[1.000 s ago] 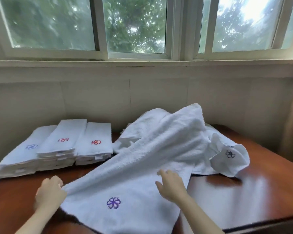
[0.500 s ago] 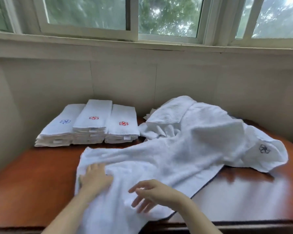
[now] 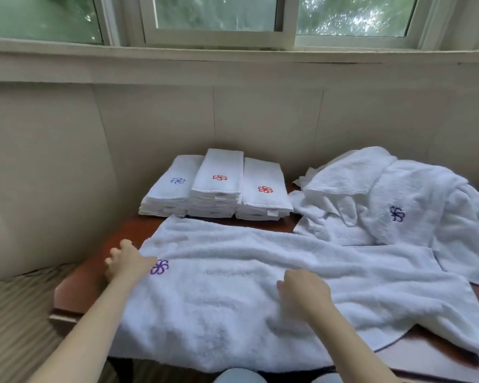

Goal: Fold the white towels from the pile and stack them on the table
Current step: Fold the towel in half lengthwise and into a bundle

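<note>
Head camera looking down, and the towel (image 3: pixel 260 286) is the big story: one white towel spread wide across the near half of the table (image 3: pixel 78 283); its near edge hangs over the front lip, its right end trails off toward the right edge, and soft wrinkles run across the middle. A purple flower mark (image 3: pixel 159 267) sits near its left end.

Left hand (image 3: pixel 127 262) is right there at that left end, just beside the flower; fingers (image 3: pixel 114 252) fanned out and fairly straight, reaching past the towel's edge over the bare wood, the heel of the hand lying on the cloth; nothing pinched that I can see.

Right hand (image 3: pixel 304 293) is down on the middle of the towel, back of the hand toward us; the fingertips are hidden beneath it, so I cannot tell whether they press flat or gather the cloth; the towel puckers a little just below the wrist.

Further back, three stacks (image 3: pixel 219 189) of folded white towels stand side by side against the wall (image 3: pixel 177 120), blue flower on the left one, red on the other two, the middle one tallest. To their right, the pile (image 3: pixel 385 200) of unfolded towels lies heaped, touching the spread towel's far right edge. Above it all, a window (image 3: pixel 216 12) with green leaves beyond.
</note>
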